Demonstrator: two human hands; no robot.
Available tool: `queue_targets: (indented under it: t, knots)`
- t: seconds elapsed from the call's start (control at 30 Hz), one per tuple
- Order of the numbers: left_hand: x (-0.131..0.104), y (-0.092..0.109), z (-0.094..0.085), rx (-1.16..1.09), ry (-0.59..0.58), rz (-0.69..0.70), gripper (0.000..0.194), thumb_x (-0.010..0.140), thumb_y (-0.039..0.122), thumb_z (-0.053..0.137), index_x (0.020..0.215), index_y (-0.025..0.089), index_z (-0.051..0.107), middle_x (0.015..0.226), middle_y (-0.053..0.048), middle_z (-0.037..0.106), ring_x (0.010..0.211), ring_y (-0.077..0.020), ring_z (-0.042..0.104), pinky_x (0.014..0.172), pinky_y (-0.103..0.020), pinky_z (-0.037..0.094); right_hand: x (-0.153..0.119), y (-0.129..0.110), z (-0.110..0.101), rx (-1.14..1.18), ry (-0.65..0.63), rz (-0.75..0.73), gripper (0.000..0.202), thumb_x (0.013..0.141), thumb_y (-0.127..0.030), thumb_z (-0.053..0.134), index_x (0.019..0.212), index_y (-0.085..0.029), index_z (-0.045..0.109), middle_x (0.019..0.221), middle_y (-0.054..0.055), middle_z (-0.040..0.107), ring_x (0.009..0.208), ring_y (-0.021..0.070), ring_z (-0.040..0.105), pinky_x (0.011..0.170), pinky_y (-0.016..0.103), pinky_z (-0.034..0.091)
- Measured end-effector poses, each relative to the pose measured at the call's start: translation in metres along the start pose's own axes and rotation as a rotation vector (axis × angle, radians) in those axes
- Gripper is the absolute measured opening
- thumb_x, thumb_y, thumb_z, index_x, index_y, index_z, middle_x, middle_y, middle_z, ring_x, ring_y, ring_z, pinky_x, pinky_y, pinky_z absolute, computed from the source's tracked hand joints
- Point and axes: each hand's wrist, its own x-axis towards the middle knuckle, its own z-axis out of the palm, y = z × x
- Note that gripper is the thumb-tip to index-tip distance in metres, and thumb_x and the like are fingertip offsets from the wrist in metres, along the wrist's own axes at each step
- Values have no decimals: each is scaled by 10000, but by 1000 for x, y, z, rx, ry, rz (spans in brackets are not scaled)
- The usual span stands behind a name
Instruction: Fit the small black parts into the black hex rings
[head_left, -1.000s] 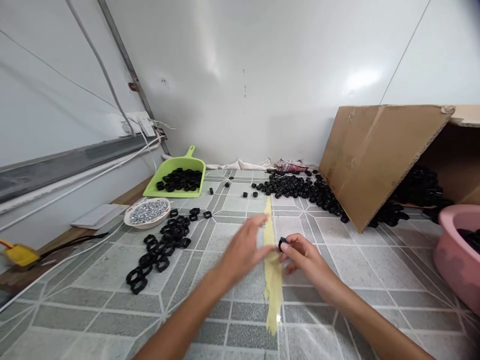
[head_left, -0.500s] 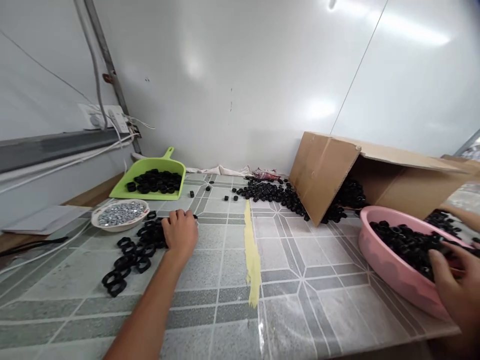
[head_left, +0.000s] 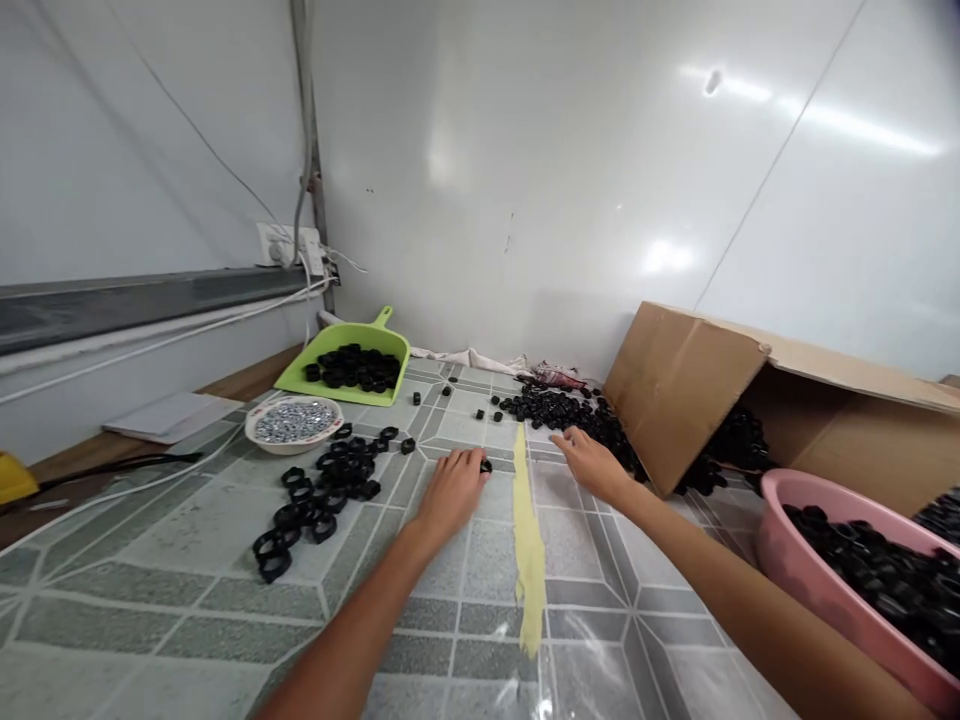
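Observation:
My left hand (head_left: 452, 490) is over the tiled-pattern tabletop, fingers curled on a black plastic ring (head_left: 486, 465) that shows at the fingertips. Across the yellow strip (head_left: 529, 560), my right hand (head_left: 592, 465) points leftward with its fingers drawn together; whatever they hold, if anything, is too small to make out. Left of my left hand lies a loose group of black rings (head_left: 324, 500). Just beyond my right hand spreads a pile of small black parts (head_left: 555, 405).
A white bowl (head_left: 294, 447) of shiny silver pieces and a green dustpan (head_left: 341, 390) with black parts stand at the left. A tipped cardboard box (head_left: 679, 375) and a pink basin (head_left: 806, 585), both containing black parts, are at the right. White cables (head_left: 150, 490) run along the left.
The view has turned left. My left hand has moved right, away from the ring group, with a ring at its fingertips. My right hand has left the pink basin and come to the middle.

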Motion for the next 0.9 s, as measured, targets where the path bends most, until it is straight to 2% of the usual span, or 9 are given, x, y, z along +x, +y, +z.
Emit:
queue_targets:
  t: [0.1, 0.17, 0.27, 0.37, 0.47, 0.57, 0.67, 0.73, 0.9]
  knots:
    - [0, -4, 2, -87, 18, -39, 321, 957, 239, 513, 1270, 168, 531, 1233, -129, 632, 1167, -279, 537, 959, -390, 395, 46, -4, 37, 88, -96, -55, 146, 963, -254, 583, 1065, -182, 659, 1066, 58, 655, 941, 190, 633, 831, 361, 539]
    - [1, -6, 3, -148, 23, -49, 257, 941, 238, 534, 1188, 181, 580, 1204, -115, 642, 1158, -285, 541, 967, -404, 396, 66, -3, 50, 151, -120, -59, 203, 970, -314, 599, 1088, -155, 644, 1100, 69, 651, 951, 186, 641, 843, 381, 548]
    - [1, -8, 2, -271, 28, -47, 169, 916, 234, 565, 1076, 193, 602, 1142, -91, 661, 1115, -267, 574, 941, -374, 422, 81, 3, 56, 251, -123, -31, 221, 975, -324, 599, 1132, -173, 637, 1154, 74, 641, 990, 194, 644, 855, 375, 550]
    - [1, -5, 0, -415, 25, -55, 207, 917, 252, 554, 1119, 208, 563, 1053, -76, 685, 958, -236, 645, 810, -323, 467, 80, 4, 52, 356, -104, 33, 194, 960, -314, 619, 1097, -178, 648, 1143, 70, 645, 1005, 198, 640, 865, 375, 545]
    - [0, 7, -1, -548, 14, -50, 255, 925, 291, 535, 1169, 224, 558, 923, -44, 696, 797, -213, 663, 702, -297, 467, 56, -9, 41, 467, -72, 126, 134, 917, -292, 645, 969, -169, 659, 988, 61, 678, 879, 185, 656, 789, 337, 552]
    - [-3, 26, 0, -677, -6, -34, 298, 913, 305, 544, 1191, 207, 587, 870, -36, 692, 750, -197, 651, 678, -281, 473, 9, -36, 26, 610, -88, 193, 179, 891, -311, 641, 1004, -172, 639, 849, 42, 698, 742, 182, 674, 694, 320, 562]
    - [-12, 49, 1, -840, -75, 32, 277, 901, 281, 555, 1154, 203, 635, 890, -44, 692, 783, -196, 637, 716, -284, 483, -40, -58, 11, 969, -163, 325, 260, 852, -357, 699, 1034, -181, 640, 911, 59, 725, 840, 203, 694, 787, 350, 561]
    - [-19, 62, 2, -895, -117, 91, 256, 903, 245, 548, 1133, 220, 658, 982, -55, 687, 869, -204, 630, 785, -295, 481, -63, -64, 3, 1144, -181, 442, 285, 813, -390, 748, 994, -186, 662, 907, 60, 727, 847, 210, 686, 793, 354, 550]
    - [-28, 77, 1, -914, -184, 98, 288, 940, 290, 545, 1208, 256, 645, 1133, -72, 631, 993, -217, 615, 868, -319, 483, -82, -54, -1, 1190, -110, 531, 282, 766, -406, 794, 926, -189, 711, 926, 57, 721, 861, 212, 672, 789, 341, 537]
